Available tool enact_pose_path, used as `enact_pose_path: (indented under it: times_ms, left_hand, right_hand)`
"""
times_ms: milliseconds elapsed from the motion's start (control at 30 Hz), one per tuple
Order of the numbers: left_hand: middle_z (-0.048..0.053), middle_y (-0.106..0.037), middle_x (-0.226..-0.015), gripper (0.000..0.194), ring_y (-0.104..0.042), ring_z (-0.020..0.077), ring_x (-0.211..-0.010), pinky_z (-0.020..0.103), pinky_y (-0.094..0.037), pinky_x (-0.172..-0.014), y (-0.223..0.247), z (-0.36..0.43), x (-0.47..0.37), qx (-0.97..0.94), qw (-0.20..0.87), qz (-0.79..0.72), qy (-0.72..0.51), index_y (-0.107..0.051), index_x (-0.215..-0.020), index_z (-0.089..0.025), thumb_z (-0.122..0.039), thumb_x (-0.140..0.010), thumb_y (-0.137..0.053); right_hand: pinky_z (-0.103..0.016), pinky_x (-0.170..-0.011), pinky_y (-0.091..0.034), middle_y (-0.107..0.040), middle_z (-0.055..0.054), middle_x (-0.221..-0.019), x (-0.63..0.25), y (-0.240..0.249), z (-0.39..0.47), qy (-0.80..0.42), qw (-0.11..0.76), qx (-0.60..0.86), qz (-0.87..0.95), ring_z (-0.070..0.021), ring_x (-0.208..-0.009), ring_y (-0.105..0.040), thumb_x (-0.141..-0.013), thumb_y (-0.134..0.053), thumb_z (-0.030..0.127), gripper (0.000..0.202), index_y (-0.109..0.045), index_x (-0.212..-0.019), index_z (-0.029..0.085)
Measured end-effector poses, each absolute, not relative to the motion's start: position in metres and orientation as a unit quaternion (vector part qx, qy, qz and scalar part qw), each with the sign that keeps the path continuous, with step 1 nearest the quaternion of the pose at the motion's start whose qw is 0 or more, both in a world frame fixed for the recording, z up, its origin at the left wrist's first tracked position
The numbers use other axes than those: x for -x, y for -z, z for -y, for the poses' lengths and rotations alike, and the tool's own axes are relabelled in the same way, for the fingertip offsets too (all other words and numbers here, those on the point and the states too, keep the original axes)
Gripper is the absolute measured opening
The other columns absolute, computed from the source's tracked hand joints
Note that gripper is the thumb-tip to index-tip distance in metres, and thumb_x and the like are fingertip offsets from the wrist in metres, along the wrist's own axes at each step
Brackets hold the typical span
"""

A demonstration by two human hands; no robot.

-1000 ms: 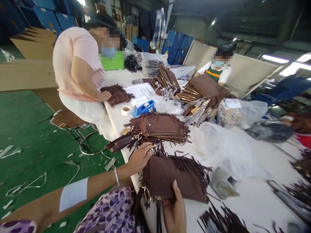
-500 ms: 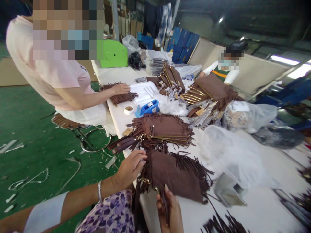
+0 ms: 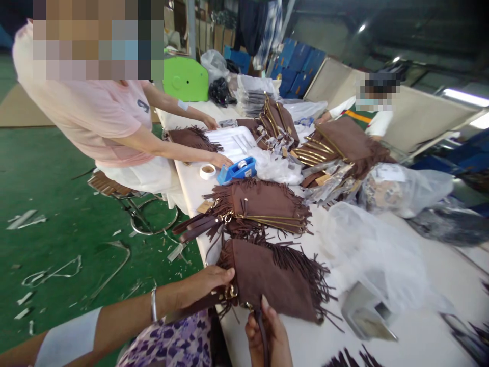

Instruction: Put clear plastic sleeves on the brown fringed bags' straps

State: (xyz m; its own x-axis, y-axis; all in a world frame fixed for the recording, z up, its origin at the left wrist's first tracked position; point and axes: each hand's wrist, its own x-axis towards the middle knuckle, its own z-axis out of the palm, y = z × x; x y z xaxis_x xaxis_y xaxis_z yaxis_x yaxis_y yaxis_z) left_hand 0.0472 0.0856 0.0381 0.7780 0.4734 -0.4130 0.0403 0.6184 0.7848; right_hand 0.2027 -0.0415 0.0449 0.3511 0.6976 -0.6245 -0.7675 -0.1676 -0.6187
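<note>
A brown fringed bag [image 3: 275, 278] lies at the near edge of the white table. My left hand [image 3: 206, 285] is at the bag's left end, thumb on top by the gold ring, closed around the dark strap [image 3: 198, 306]. Below the bag's near edge, my right hand [image 3: 267, 331] grips a thin brown zipper pull [image 3: 263, 331] between thumb and fingers. Just beyond lies a stack of similar fringed bags [image 3: 263, 204] with gold zippers and straps hanging over the table edge.
A blue tape dispenser [image 3: 237, 171] and a white tape roll [image 3: 207, 171] sit farther back. One person in pink [image 3: 114, 112] stands at the left; another person [image 3: 370, 120] is across the table. Clear plastic bags [image 3: 367, 244] and a metal piece [image 3: 369, 311] lie right.
My left hand has moved down onto the strap and closed. The right hand keeps its grip. The person in pink now reaches over the table with both arms.
</note>
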Motion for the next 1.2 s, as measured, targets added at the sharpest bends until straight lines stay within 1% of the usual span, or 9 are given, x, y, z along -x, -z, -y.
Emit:
enact_pose_path:
  times_ms: [100,200,367,667,833,933,1067,1133,1200]
  left_hand:
    - [0.002,-0.062,-0.07,0.049,-0.054,0.015,-0.063,0.025,-0.042,-0.062,-0.039,-0.09,-0.03,-0.477,0.821,-0.306,-0.061,-0.065,-0.078,-0.012,-0.061,-0.081,-0.064]
    - [-0.001,-0.061,-0.068,0.036,-0.053,0.0137,-0.06,0.023,-0.04,-0.058,-0.031,-0.091,-0.019,-0.477,0.819,-0.318,-0.039,-0.062,-0.08,-0.013,-0.042,-0.066,-0.079]
    - [0.001,-0.066,-0.081,0.036,-0.059,0.0159,-0.073,0.023,-0.043,-0.066,-0.017,-0.084,-0.01,-0.478,0.816,-0.319,-0.06,-0.065,-0.089,-0.014,-0.016,-0.054,-0.073]
    - [0.008,-0.071,-0.093,0.056,-0.065,0.0184,-0.077,0.028,-0.048,-0.074,-0.02,-0.085,0.011,-0.411,0.85,-0.323,-0.061,-0.066,-0.111,-0.013,-0.022,-0.058,-0.079]
    - [0.007,-0.07,-0.084,0.037,-0.064,0.0188,-0.073,0.03,-0.051,-0.074,-0.008,-0.088,0.015,-0.46,0.815,-0.346,-0.062,-0.067,-0.094,-0.014,-0.035,-0.065,-0.076]
    - [0.005,-0.07,-0.082,0.026,-0.064,0.0193,-0.076,0.028,-0.05,-0.073,-0.012,-0.091,0.019,-0.575,0.734,-0.359,-0.043,-0.066,-0.091,-0.015,-0.037,-0.077,-0.064]
    - [0.003,-0.069,-0.09,0.025,-0.064,0.0195,-0.086,0.026,-0.049,-0.077,-0.042,-0.095,0.018,-0.792,0.479,-0.376,-0.05,-0.068,-0.094,-0.02,-0.032,-0.093,-0.047]
    - [0.003,-0.069,-0.102,0.029,-0.063,0.0192,-0.096,0.027,-0.05,-0.086,-0.052,-0.094,0.009,-0.846,0.383,-0.358,-0.101,-0.067,-0.104,-0.022,-0.031,-0.097,-0.04]
    - [0.004,-0.066,-0.116,0.031,-0.061,0.0184,-0.108,0.028,-0.048,-0.096,-0.053,-0.089,-0.008,-0.876,0.321,-0.326,-0.152,-0.063,-0.117,-0.025,-0.028,-0.098,-0.039]
  right_hand:
    - [-0.022,-0.041,-0.042,-0.064,0.0,-0.057,-0.207,-0.029,0.043,-0.557,0.614,0.559,-0.009,-0.0125,-0.045,-0.055,-0.058,-0.084,0.053,0.048,-0.065,-0.079,0.015]
    - [-0.026,-0.046,-0.048,-0.066,-0.002,-0.059,-0.204,-0.015,0.041,-0.531,0.58,0.618,0.004,-0.0166,-0.049,-0.06,-0.057,-0.084,0.057,0.052,-0.06,-0.077,0.016]
    - [-0.026,-0.049,-0.049,-0.066,0.0,-0.059,-0.193,-0.008,0.034,-0.491,0.564,0.663,0.009,-0.0161,-0.051,-0.061,-0.063,-0.08,0.055,0.048,-0.057,-0.08,0.017]
    - [-0.023,-0.048,-0.048,-0.066,0.002,-0.065,-0.195,-0.009,0.034,-0.492,0.557,0.669,0.015,-0.0143,-0.054,-0.059,-0.064,-0.081,0.053,0.061,-0.059,-0.105,0.014]
    - [-0.025,-0.049,-0.048,-0.067,-0.001,-0.068,-0.197,-0.006,0.035,-0.487,0.524,0.696,0.055,-0.0167,-0.056,-0.061,-0.068,-0.076,0.058,0.053,-0.06,-0.095,0.016]
    - [-0.026,-0.045,-0.043,-0.064,-0.001,-0.059,-0.198,-0.003,0.046,-0.491,0.444,0.736,0.14,-0.0177,-0.049,-0.059,-0.074,-0.066,0.066,0.047,-0.058,-0.076,0.02]
    - [-0.028,-0.051,-0.04,-0.057,0.0,-0.05,-0.203,0.001,0.071,-0.358,0.345,0.809,0.312,-0.0176,-0.046,-0.053,-0.082,-0.055,0.066,0.044,-0.057,-0.065,0.025]
    - [-0.032,-0.067,-0.046,-0.067,-0.005,-0.07,-0.207,0.003,0.078,-0.239,0.366,0.827,0.354,-0.0226,-0.067,-0.063,-0.086,-0.051,0.06,0.037,-0.064,-0.076,0.027]
    - [-0.038,-0.087,-0.045,-0.068,-0.011,-0.102,-0.212,0.007,0.079,-0.132,0.391,0.833,0.369,-0.0286,-0.099,-0.062,-0.09,-0.048,0.053,0.036,-0.068,-0.099,0.025]
